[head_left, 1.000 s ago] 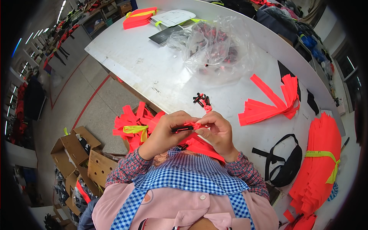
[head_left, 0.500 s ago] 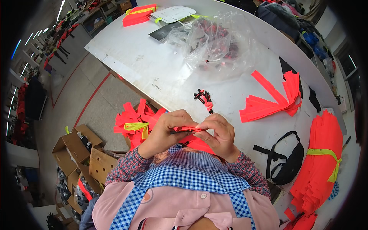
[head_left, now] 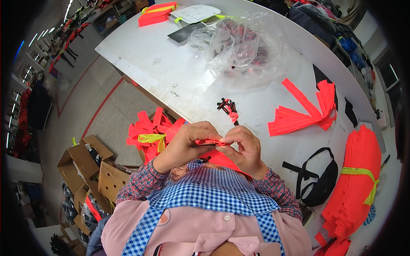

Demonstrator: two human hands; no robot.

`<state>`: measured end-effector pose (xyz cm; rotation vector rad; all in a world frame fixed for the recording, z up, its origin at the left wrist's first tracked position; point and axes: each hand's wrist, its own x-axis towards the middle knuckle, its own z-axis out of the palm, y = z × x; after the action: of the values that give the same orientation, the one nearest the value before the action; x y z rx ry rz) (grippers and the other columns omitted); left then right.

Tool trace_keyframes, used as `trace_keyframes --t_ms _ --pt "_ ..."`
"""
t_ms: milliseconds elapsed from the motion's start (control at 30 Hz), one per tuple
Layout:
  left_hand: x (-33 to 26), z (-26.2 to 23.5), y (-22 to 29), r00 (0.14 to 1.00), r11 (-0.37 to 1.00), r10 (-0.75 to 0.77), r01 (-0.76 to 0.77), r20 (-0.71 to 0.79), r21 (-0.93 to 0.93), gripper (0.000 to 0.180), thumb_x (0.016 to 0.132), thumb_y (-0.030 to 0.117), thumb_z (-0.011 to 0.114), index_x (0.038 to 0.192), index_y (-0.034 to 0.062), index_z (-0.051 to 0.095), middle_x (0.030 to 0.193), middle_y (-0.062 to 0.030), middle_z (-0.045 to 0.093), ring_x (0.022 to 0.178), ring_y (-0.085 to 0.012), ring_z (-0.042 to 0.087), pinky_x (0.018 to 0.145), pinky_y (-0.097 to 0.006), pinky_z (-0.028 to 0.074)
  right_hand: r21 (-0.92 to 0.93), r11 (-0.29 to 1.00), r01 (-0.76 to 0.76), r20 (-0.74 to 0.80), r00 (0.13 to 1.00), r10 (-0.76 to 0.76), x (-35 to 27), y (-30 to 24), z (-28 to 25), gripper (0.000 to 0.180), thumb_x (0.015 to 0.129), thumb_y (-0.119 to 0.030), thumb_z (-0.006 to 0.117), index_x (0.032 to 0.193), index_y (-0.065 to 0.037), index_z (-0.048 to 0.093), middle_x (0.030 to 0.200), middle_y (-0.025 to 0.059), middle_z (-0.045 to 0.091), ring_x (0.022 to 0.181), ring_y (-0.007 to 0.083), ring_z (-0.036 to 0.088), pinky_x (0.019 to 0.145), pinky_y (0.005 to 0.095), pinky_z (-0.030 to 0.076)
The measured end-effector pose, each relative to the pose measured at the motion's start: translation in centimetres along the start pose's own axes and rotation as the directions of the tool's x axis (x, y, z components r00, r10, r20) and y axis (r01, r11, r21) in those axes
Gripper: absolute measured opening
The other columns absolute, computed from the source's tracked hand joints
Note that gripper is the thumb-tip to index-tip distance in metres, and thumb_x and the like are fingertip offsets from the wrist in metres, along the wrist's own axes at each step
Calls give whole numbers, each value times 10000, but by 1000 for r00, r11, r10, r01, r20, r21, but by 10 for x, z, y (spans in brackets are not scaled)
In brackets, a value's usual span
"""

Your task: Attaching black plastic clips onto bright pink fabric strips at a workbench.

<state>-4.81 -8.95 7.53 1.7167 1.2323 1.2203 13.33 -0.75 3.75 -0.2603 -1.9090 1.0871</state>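
Close in front of my body, both hands meet over one bright orange-red fabric strip (head_left: 209, 142). My left hand (head_left: 186, 143) is closed on its left part, where a thin black piece also shows beside the orange. With thumb and forefinger, my right hand (head_left: 244, 149) pinches the strip's other end. Below my hands more orange fabric (head_left: 226, 160) hangs over the blue checked apron. Just beyond my fingers, a small heap of black and orange cord pieces (head_left: 228, 111) lies on the white table (head_left: 166, 81).
A clear plastic bag (head_left: 252, 51) of red and black pieces lies on the table. Fanned orange strips (head_left: 305, 109), a black strap piece (head_left: 318, 183) and a tied orange bundle (head_left: 356, 179) lie right. Another tied bundle (head_left: 149, 132) and cardboard boxes (head_left: 83, 162) are left.
My hands stay in nearly the same place, still pinching the orange strip. The thin black piece by my left fingers shows slightly more. The view has shifted a little.
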Motion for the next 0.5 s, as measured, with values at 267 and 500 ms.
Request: trace_keyframes --t_ms 267,500 --pt "-1 0 -2 1000 1000 -16 16 12 2 334 701 -98 691 1010 31 698 840 -78 623 778 -180 605 640 -280 466 -13 1000 -2 28 1000 2 3 -4 -3 171 800 -141 758 899 -49 653 838 73 634 751 189 634 646 281 510" --pt "-1 -1 2 1000 1000 -9 10 25 -12 332 699 -96 692 1006 30 698 827 -72 614 776 -177 600 641 -281 461 58 998 -18 21 1000 17 -3 2 1 179 795 -126 761 909 -51 646 832 76 629 750 193 630 644 288 507"
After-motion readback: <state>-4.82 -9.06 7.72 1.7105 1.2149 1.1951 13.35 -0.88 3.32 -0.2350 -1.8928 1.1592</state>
